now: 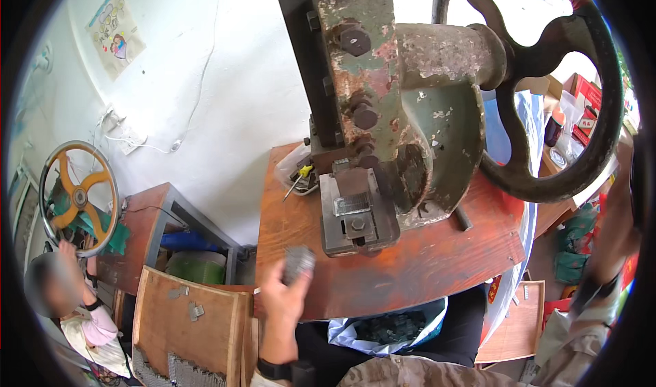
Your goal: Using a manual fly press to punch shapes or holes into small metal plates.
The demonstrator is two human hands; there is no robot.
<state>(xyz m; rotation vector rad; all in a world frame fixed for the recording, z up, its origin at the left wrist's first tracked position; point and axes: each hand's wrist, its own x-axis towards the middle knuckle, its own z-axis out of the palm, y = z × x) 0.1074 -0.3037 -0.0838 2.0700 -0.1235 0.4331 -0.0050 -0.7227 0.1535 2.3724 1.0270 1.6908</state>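
My left hand (280, 298) is raised at the front edge of the reddish wooden bench (424, 264) and grips a small stack of grey metal pieces (298, 262). Just beyond it sits the grey die block (355, 216) of an old green, rusty press (403, 107). My right hand (618, 233) is up at the far right, by the rim of the press's big black flywheel (547, 93); its fingers are cut off at the picture's edge. A watch sits on each wrist.
A white bag of small metal parts (393, 329) lies under the bench in front of my lap. A wooden board (191, 318) with a few metal pieces stands lower left. Another person (75, 305) sits far left beside a second press with a yellow-spoked wheel (78, 197). Boxes and bottles crowd the right.
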